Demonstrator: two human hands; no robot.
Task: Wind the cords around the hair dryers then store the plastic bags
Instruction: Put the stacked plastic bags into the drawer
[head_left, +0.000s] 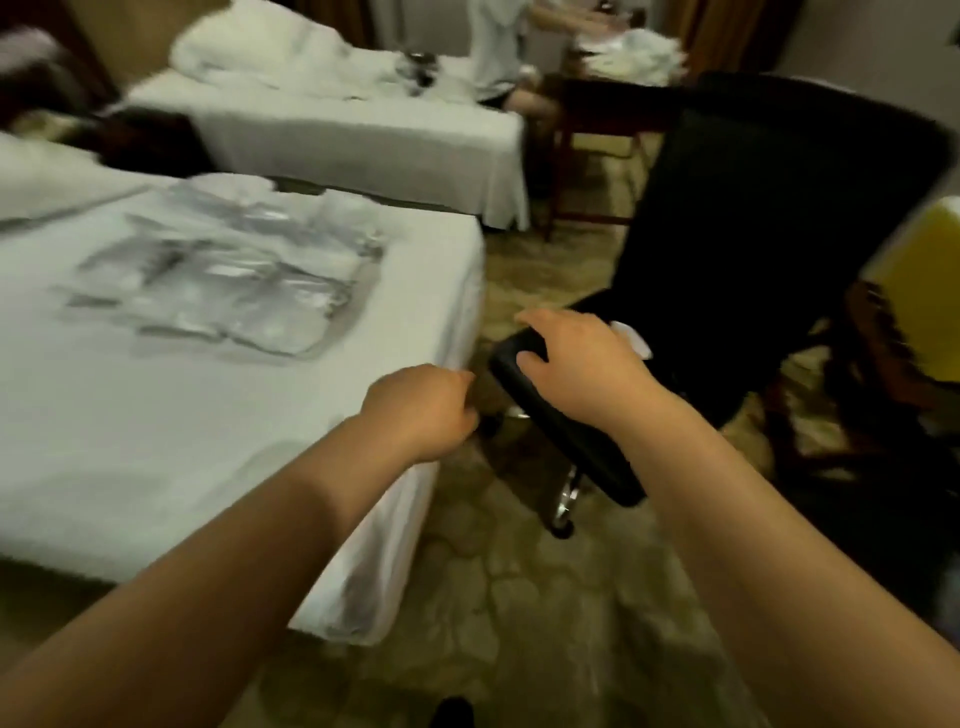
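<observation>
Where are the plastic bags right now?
In the head view, the plastic bags lie spread on the near bed, upper left, beyond the left hand.

We see our right hand (576, 358) resting with spread fingers on the black office chair's armrest (561, 431), our left hand (423, 410) loosely curled at the near bed's (156, 441) corner, and clear plastic bags (228, 275) piled on its white sheet.
</observation>
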